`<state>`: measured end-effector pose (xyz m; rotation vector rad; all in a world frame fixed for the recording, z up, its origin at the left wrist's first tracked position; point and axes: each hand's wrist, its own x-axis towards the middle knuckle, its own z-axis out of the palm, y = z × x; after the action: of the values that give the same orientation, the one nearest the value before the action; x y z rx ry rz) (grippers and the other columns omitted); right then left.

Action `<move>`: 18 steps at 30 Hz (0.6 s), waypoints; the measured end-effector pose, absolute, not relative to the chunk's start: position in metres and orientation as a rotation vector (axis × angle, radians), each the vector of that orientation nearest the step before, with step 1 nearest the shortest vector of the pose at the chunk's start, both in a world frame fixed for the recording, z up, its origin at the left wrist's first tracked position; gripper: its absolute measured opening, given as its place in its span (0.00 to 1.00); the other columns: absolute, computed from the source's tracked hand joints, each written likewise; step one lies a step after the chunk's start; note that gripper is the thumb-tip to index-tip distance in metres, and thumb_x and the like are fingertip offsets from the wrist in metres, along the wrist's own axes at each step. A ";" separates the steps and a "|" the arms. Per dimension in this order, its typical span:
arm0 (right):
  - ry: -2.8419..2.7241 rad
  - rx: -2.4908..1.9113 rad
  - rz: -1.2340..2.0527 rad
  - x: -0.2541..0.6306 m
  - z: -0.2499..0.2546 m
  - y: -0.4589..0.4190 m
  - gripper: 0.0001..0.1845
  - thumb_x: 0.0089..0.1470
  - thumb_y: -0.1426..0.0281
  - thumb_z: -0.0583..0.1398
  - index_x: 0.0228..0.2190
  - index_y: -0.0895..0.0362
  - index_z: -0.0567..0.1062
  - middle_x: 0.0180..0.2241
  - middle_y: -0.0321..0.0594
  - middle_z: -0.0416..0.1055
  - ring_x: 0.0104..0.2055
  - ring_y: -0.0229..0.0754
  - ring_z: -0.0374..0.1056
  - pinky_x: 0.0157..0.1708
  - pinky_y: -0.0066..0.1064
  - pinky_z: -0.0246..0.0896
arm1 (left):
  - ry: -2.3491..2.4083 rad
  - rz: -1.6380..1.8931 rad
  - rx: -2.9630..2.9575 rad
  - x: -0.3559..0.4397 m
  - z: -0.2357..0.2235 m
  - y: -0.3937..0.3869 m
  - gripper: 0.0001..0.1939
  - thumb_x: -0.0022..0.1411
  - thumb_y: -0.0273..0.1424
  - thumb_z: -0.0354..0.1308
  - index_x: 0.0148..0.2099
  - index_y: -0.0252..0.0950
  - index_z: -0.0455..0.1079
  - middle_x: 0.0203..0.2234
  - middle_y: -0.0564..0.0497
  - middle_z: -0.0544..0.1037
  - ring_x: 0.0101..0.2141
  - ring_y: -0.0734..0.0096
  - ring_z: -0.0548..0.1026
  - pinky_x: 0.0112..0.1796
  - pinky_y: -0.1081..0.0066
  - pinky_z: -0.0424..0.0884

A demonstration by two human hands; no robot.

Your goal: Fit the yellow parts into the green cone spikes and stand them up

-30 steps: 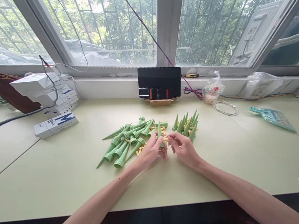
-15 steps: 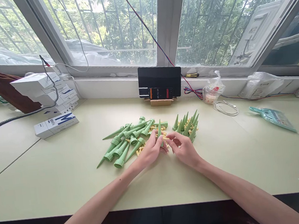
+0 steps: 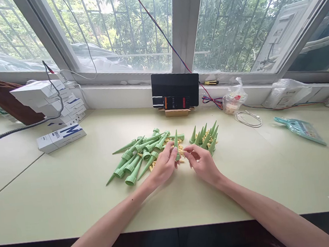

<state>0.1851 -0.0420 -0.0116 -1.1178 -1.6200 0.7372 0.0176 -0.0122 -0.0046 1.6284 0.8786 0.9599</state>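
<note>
At frame centre, I have the left hand gripping a green spike upright, presumably bracing it against the yellow piece pinched by the right hand.

Green spike, right fingers seemingly pinching yellow piece

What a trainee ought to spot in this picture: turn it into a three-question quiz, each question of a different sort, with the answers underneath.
1. Multiple choice: what does the left hand hold?
A) a white cable
B) a green spike
C) a dustpan

2. True or false: the spikes in the pile to the left of the hands all stand upright, tips up.

3. Fill in the colour: the small piece in the right hand is ____.

Key: 1. B. 2. False; the left pile is a jumble of spikes lying down. 3. Yellow.
</note>
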 end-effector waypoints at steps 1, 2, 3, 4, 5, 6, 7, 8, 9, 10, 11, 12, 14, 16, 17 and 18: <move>-1.607 -1.110 0.739 0.185 -0.011 -0.042 0.13 0.63 0.59 0.57 0.37 0.56 0.73 0.31 0.38 0.72 0.23 0.36 0.63 0.23 0.29 0.62 | 0.873 0.967 1.632 0.018 -0.004 -0.012 0.15 0.71 0.44 0.45 0.49 0.38 0.61 0.32 0.52 0.70 0.26 0.74 0.69 0.31 0.70 0.71; -1.592 -1.107 0.736 0.185 -0.011 -0.043 0.12 0.63 0.59 0.57 0.37 0.56 0.73 0.31 0.38 0.72 0.23 0.36 0.64 0.24 0.29 0.63 | 0.870 0.973 1.631 0.017 -0.003 -0.012 0.16 0.71 0.44 0.46 0.50 0.38 0.62 0.32 0.52 0.70 0.25 0.75 0.69 0.31 0.70 0.71; -1.577 -1.107 0.730 0.185 -0.011 -0.043 0.12 0.63 0.59 0.57 0.37 0.56 0.73 0.31 0.39 0.72 0.23 0.36 0.64 0.24 0.30 0.63 | 0.867 0.974 1.626 0.017 -0.002 -0.013 0.16 0.70 0.44 0.46 0.51 0.38 0.62 0.32 0.53 0.70 0.25 0.75 0.69 0.31 0.70 0.72; -1.563 -1.111 0.722 0.185 -0.010 -0.043 0.12 0.63 0.59 0.57 0.37 0.56 0.73 0.31 0.39 0.72 0.23 0.36 0.64 0.24 0.30 0.63 | 0.864 0.971 1.619 0.017 -0.002 -0.013 0.17 0.70 0.44 0.47 0.52 0.38 0.62 0.32 0.52 0.70 0.24 0.76 0.68 0.31 0.70 0.72; -1.551 -1.117 0.714 0.186 -0.010 -0.043 0.12 0.63 0.59 0.57 0.37 0.56 0.73 0.31 0.39 0.72 0.24 0.37 0.65 0.24 0.30 0.63 | 0.861 0.963 1.612 0.017 -0.001 -0.013 0.18 0.69 0.44 0.49 0.53 0.37 0.62 0.33 0.52 0.70 0.24 0.76 0.68 0.31 0.70 0.73; -1.541 -1.124 0.708 0.186 -0.010 -0.043 0.13 0.63 0.59 0.57 0.37 0.56 0.73 0.31 0.39 0.72 0.24 0.37 0.65 0.24 0.30 0.63 | 0.857 0.952 1.607 0.016 0.000 -0.014 0.19 0.68 0.44 0.50 0.54 0.37 0.62 0.33 0.52 0.71 0.24 0.76 0.68 0.31 0.69 0.73; -1.535 -1.130 0.706 0.186 -0.010 -0.043 0.13 0.63 0.59 0.57 0.37 0.56 0.73 0.30 0.39 0.72 0.24 0.37 0.65 0.24 0.30 0.63 | 0.849 0.937 1.601 0.016 0.002 -0.014 0.20 0.67 0.44 0.52 0.54 0.37 0.63 0.34 0.51 0.71 0.25 0.76 0.69 0.31 0.69 0.73; -1.533 -1.135 0.708 0.187 -0.010 -0.043 0.13 0.63 0.59 0.57 0.37 0.56 0.73 0.30 0.39 0.72 0.24 0.37 0.65 0.24 0.30 0.63 | 0.839 0.921 1.594 0.016 0.003 -0.015 0.20 0.67 0.43 0.54 0.55 0.37 0.63 0.36 0.49 0.72 0.26 0.75 0.70 0.32 0.69 0.74; -1.533 -1.137 0.712 0.187 -0.010 -0.042 0.13 0.63 0.58 0.57 0.37 0.56 0.73 0.30 0.38 0.71 0.24 0.37 0.65 0.24 0.30 0.62 | 0.828 0.909 1.587 0.015 0.004 -0.015 0.21 0.66 0.43 0.55 0.55 0.37 0.63 0.38 0.48 0.72 0.28 0.74 0.72 0.31 0.69 0.74; -1.535 -1.139 0.718 0.188 -0.010 -0.042 0.13 0.63 0.58 0.57 0.37 0.55 0.73 0.30 0.38 0.71 0.24 0.37 0.64 0.24 0.30 0.62 | 0.815 0.900 1.582 0.015 0.005 -0.015 0.22 0.65 0.42 0.56 0.56 0.37 0.63 0.40 0.47 0.73 0.29 0.72 0.73 0.31 0.69 0.74; -1.540 -1.140 0.726 0.188 -0.010 -0.042 0.13 0.63 0.58 0.57 0.37 0.55 0.73 0.30 0.38 0.71 0.24 0.37 0.64 0.24 0.30 0.62 | 0.799 0.891 1.578 0.014 0.006 -0.014 0.22 0.64 0.42 0.57 0.56 0.37 0.63 0.42 0.46 0.73 0.31 0.71 0.74 0.31 0.69 0.74; -1.546 -1.141 0.733 0.189 -0.010 -0.041 0.13 0.63 0.58 0.57 0.37 0.55 0.73 0.30 0.37 0.71 0.23 0.37 0.64 0.23 0.30 0.61 | 0.781 0.879 1.578 0.013 0.007 -0.014 0.23 0.64 0.41 0.58 0.57 0.37 0.63 0.44 0.45 0.73 0.32 0.70 0.74 0.32 0.69 0.75; -1.564 -1.139 0.742 0.190 -0.010 -0.041 0.13 0.63 0.58 0.56 0.37 0.55 0.73 0.30 0.37 0.71 0.23 0.36 0.63 0.23 0.30 0.61 | 0.759 0.854 1.583 0.012 0.008 -0.013 0.22 0.63 0.40 0.59 0.56 0.37 0.63 0.44 0.44 0.74 0.33 0.69 0.75 0.32 0.68 0.75; -1.586 -1.133 0.740 0.191 -0.009 -0.040 0.13 0.63 0.58 0.56 0.37 0.55 0.73 0.31 0.38 0.71 0.23 0.36 0.63 0.24 0.30 0.61 | 0.765 0.832 1.588 0.010 0.008 -0.011 0.22 0.63 0.40 0.59 0.55 0.36 0.64 0.41 0.45 0.74 0.32 0.70 0.74 0.32 0.68 0.75; -1.594 -1.130 0.733 0.192 -0.009 -0.040 0.14 0.63 0.58 0.56 0.37 0.55 0.73 0.32 0.39 0.72 0.23 0.36 0.63 0.24 0.30 0.62 | 0.772 0.822 1.589 0.009 0.008 -0.010 0.22 0.63 0.40 0.59 0.55 0.36 0.65 0.39 0.46 0.74 0.30 0.71 0.73 0.32 0.68 0.74; -1.602 -1.126 0.725 0.193 -0.009 -0.040 0.14 0.63 0.58 0.56 0.37 0.55 0.73 0.32 0.39 0.72 0.23 0.36 0.64 0.24 0.30 0.62 | 0.776 0.815 1.586 0.008 0.008 -0.009 0.21 0.63 0.40 0.59 0.55 0.35 0.65 0.37 0.47 0.74 0.28 0.72 0.73 0.32 0.68 0.74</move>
<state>0.1925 -0.0399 -0.0087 -1.1261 -1.6018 0.7251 0.0076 -0.0095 0.0076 1.5859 0.7755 0.8145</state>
